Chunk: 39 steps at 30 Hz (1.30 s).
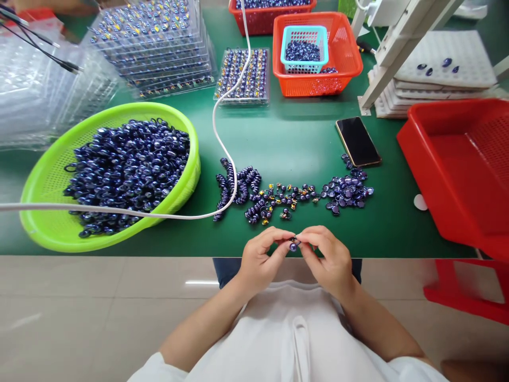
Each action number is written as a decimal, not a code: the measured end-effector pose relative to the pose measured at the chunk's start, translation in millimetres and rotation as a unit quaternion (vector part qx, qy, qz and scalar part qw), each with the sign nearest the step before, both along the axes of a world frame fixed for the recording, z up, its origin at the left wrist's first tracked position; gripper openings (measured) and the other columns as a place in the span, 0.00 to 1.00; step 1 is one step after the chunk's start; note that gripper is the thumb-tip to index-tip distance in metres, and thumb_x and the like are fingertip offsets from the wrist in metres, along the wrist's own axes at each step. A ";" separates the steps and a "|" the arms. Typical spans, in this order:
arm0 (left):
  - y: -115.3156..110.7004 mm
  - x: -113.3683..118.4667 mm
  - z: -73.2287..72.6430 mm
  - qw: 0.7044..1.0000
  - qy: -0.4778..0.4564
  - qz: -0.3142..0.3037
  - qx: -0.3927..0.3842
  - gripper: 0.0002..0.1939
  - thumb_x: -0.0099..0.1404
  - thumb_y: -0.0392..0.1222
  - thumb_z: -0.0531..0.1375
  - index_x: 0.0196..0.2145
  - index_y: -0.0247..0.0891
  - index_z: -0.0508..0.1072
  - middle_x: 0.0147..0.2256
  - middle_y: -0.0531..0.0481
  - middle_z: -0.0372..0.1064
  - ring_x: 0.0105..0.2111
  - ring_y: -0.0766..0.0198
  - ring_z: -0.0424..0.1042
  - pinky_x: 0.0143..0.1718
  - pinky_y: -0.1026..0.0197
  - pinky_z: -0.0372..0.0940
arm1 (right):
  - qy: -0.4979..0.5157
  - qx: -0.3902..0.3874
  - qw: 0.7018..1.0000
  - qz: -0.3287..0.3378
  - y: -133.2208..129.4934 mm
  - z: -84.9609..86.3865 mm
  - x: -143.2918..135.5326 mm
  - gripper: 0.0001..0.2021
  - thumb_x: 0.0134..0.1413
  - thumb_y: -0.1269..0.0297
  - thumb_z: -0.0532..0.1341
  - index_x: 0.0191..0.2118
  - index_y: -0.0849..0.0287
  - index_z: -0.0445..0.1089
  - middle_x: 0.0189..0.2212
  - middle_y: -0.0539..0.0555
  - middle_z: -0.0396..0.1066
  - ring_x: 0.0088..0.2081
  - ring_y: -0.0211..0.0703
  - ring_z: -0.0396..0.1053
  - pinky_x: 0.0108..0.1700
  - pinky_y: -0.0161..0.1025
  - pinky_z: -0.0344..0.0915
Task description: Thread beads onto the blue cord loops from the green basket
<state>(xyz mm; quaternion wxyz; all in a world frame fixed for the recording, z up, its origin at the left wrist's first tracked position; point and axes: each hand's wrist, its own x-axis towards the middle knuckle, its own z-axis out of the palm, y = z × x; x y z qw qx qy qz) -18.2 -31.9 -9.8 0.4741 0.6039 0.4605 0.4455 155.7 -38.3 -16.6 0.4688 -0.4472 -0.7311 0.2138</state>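
At the table's front edge, my left hand [260, 260] and my right hand [328, 260] meet fingertip to fingertip. Both pinch a small shiny dark-blue piece [293, 246] with a rounded, bead-like face; its exact kind is too small to tell. Just beyond my fingers lie loose blue pieces with gold-coloured parts [284, 196]. Left of those are rows of stacked dark-blue ring-shaped pieces [238, 185], and on the right a pile of flat dark-blue caps [345, 191].
A green basket [191, 159] full of blue ring-shaped pieces stands left. A white cable [217, 127] crosses it and the table. Behind are stacked clear trays [207, 63], a small filled tray [242, 74] and an orange basket [342, 79]. Rightward lie a phone [358, 140] and red bin [445, 175].
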 end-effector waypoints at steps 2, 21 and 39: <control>-0.8 0.2 -1.4 1.000 -0.009 0.006 -0.017 0.07 0.66 0.35 0.62 0.40 0.38 0.79 0.34 0.48 0.76 0.32 0.64 0.75 0.35 0.63 0.69 | 0.005 -0.027 1.000 -0.002 0.9 1.9 0.2 0.12 0.58 0.78 0.61 0.45 0.54 0.69 0.37 0.53 0.73 0.37 0.39 0.72 0.35 0.36 0.69; 5.2 0.5 9.8 0.996 0.045 -0.019 -0.073 0.04 0.62 0.37 0.63 0.34 0.36 0.79 0.31 0.45 0.78 0.31 0.60 0.76 0.34 0.61 0.70 | 0.039 -0.181 0.983 -0.014 3.5 13.2 -2.7 0.06 0.56 0.73 0.58 0.32 0.57 0.71 0.26 0.48 0.70 0.25 0.35 0.65 0.26 0.32 0.62; 13.6 15.9 -4.8 0.914 -0.234 0.013 -0.330 0.11 0.52 0.42 0.72 0.32 0.34 0.79 0.27 0.49 0.76 0.26 0.66 0.73 0.32 0.63 0.68 | 0.076 -0.192 0.978 -0.006 4.3 1.9 6.6 0.03 0.62 0.68 0.58 0.38 0.55 0.70 0.29 0.49 0.70 0.28 0.36 0.68 0.29 0.33 0.67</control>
